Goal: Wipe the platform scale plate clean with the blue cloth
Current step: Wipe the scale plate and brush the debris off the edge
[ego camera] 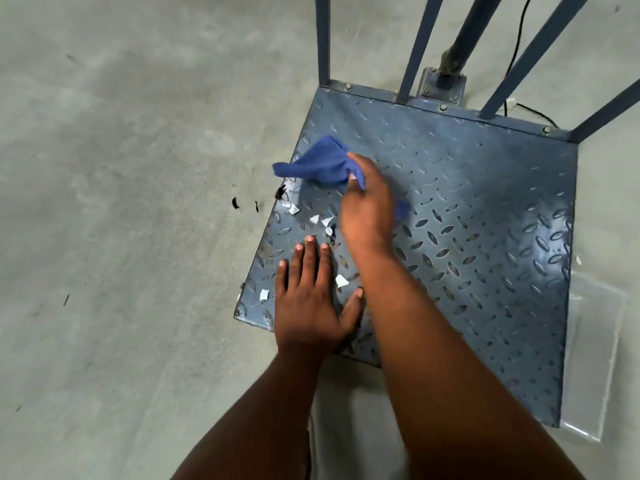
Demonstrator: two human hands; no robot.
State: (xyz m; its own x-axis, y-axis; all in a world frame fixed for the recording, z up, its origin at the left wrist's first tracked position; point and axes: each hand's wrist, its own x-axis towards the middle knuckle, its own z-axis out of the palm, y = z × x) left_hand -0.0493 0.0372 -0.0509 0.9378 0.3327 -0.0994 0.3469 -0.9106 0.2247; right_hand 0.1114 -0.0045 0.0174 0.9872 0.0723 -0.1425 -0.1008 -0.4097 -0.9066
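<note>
The right hand (367, 209) is squeezing the blue cloth (322, 164), with its fingers curled tight round the bunched part. The cloth is up by the 10 o'clock corner of the platform scale plate (485, 202); it is blurry, so I cannot tell if it is touching the metal. Its long way is running from 10 o'clock down to 4 o'clock; the loose floppy end is pointing out to 10 o'clock, past the plate's left edge, and a small bit is peeking out by the hand at 4 o'clock.

The left hand (308, 299) is lying flat on the plate near its 7 o'clock corner, fingers straight and a little apart, holding nothing, fingertips pointing to 12 o'clock. Small white scraps (341, 281) are sitting on the bumpy plate between the two hands; one more is lying at 9 o'clock of the left hand. Little black bits (235, 202) are lying on the grey floor (121, 168) just off the plate's left edge. Blue bars (420, 46) are standing up along the plate's 12 o'clock edge; a black cable (519, 39) is trailing behind them.
</note>
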